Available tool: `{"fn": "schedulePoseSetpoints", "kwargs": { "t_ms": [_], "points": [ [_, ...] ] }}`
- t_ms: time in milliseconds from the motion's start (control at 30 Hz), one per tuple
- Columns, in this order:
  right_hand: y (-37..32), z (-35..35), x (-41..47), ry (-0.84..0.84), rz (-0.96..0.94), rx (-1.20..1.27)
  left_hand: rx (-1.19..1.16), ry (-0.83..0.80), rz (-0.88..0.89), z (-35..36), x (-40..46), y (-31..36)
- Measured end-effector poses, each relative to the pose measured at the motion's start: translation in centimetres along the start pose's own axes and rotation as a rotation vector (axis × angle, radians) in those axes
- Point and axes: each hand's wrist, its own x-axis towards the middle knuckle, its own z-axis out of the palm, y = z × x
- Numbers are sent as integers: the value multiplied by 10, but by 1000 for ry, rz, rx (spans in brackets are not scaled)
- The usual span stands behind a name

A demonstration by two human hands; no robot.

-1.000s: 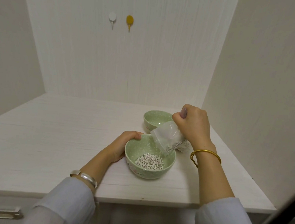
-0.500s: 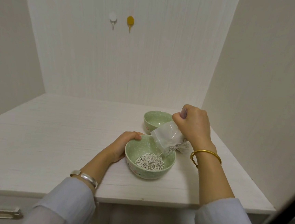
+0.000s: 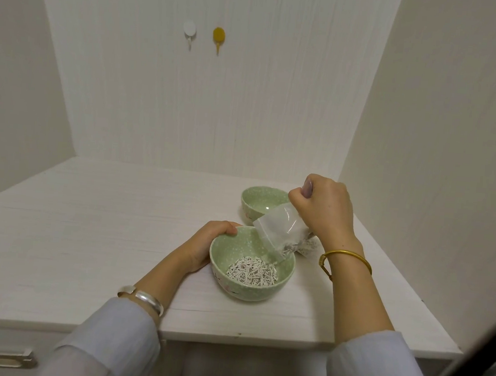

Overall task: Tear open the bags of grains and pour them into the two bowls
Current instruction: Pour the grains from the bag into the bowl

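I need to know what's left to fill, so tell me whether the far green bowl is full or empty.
Empty, as far as shows. The far green speckled bowl has a bare inside; the right hand and clear plastic bag hide its right part.

Pale-green speckled bowls (image 3: 226, 246), pinkish motif maybe; clear bag (image 3: 279, 229); white/grey grains (image 3: 252, 273).

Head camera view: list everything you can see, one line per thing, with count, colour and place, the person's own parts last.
Bowls: 2, pale green; near bowl at the counter's front holds grains, far bowl behind it looks empty.
Grains: one pile, whitish, in the near bowl.
Bag: 1, clear, tilted over the near bowl, few grains left inside.
Second bag: 1, partly hidden behind the first.
Wall hooks: 2, white hook and yellow hook, back wall.
Counter: 1, white.
Drawer handle: 1, metal, lower left.
Left hand: holds the near bowl's rim; silver bangle.
Right hand: pinches the bag; gold bangle.
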Motion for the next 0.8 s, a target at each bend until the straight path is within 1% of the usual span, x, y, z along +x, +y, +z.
{"fn": "schedulePoseSetpoints", "kwargs": {
  "t_ms": [367, 800],
  "points": [
    [-2, 2, 1, -33, -16, -44, 5, 1, -10, -1, 1, -1],
    [-4, 0, 1, -35, -43, -100, -7, -13, -11, -2, 2, -3]
  ]
}}
